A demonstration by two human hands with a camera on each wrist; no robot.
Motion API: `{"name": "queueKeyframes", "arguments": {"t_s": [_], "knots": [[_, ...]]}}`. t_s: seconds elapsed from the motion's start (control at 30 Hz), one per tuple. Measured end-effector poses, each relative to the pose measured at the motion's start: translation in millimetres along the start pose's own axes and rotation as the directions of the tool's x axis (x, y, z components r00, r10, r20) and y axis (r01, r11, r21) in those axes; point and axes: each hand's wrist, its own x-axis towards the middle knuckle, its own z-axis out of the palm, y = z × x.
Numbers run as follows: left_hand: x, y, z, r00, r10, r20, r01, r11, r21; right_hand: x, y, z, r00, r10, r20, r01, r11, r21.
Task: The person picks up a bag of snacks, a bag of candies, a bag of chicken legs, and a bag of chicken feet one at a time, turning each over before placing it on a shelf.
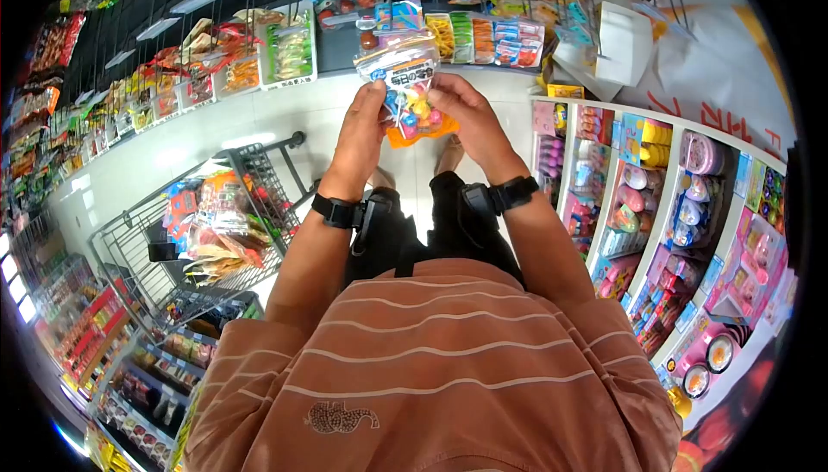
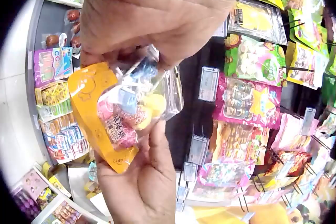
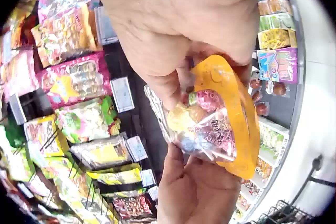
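A clear bag of wrapped lollipops with an orange base [image 1: 412, 110] is held up in front of the body. My left hand [image 1: 360, 131] grips its left edge, thumb on the front. On the other edge my right hand [image 1: 474, 122] pinches the bag between thumb and fingers. Pink, yellow and blue candies with white sticks show through the bag [image 2: 126, 111] in the left wrist view. In the right wrist view the orange part of the bag [image 3: 239, 119] faces right, and the fingers behind it are partly hidden.
Racks of hanging snack packets [image 2: 252, 61] and shelf trays [image 1: 290, 49] stand ahead. A wire shopping cart [image 1: 207, 222] full of packets is at the left. White shelves of toys [image 1: 642, 187] are at the right, with pale floor tiles [image 1: 285, 114] between.
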Motion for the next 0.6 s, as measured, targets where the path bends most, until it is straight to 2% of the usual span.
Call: {"name": "queueKeyframes", "arguments": {"t_s": [0.1, 0.2, 0.3, 0.4, 0.43, 0.5, 0.53, 0.57, 0.6], "knots": [[0.3, 2.5, 3.1, 0.999, 0.012, 0.036, -0.005, 0.980, -0.201, -8.1, -14.6, 17.4, 0.998, -0.046, 0.049, 0.053, 0.987, -0.153], [5.7, 4.0, -12.8, 0.989, -0.144, 0.025, 0.146, 0.952, -0.268, -20.8, -34.2, 41.2, 0.985, -0.093, 0.143, 0.129, 0.957, -0.261], [-3.2, 4.8, -16.1, 0.967, -0.027, 0.254, 0.152, 0.861, -0.486, -25.8, -35.8, 56.1, 0.925, -0.234, 0.300, 0.344, 0.849, -0.401], [-10.6, 7.6, -19.8, 0.927, 0.125, 0.355, 0.085, 0.849, -0.522, -35.0, -54.5, 69.9, 0.923, -0.148, 0.354, 0.299, 0.855, -0.423], [-11.4, 7.2, -17.6, 0.930, 0.157, 0.331, -0.008, 0.912, -0.409, -37.7, -57.9, 71.8, 0.920, -0.103, 0.377, 0.272, 0.863, -0.426], [-14.2, 9.5, -10.8, 0.934, 0.219, 0.283, -0.184, 0.972, -0.145, -40.6, -58.7, 74.0, 0.914, -0.106, 0.392, 0.283, 0.857, -0.430], [-10.2, 4.8, -13.5, 0.950, 0.147, 0.275, -0.039, 0.930, -0.364, -41.2, -59.3, 73.8, 0.912, -0.097, 0.399, 0.281, 0.856, -0.435], [-7.4, 2.3, -15.7, 0.956, 0.074, 0.283, 0.103, 0.820, -0.562, -41.6, -59.6, 73.7, 0.910, -0.087, 0.405, 0.278, 0.853, -0.441], [-7.2, 4.5, -14.7, 0.962, -0.003, 0.273, 0.162, 0.813, -0.560, -42.3, -59.9, 73.6, 0.913, -0.085, 0.399, 0.263, 0.870, -0.417]]}}
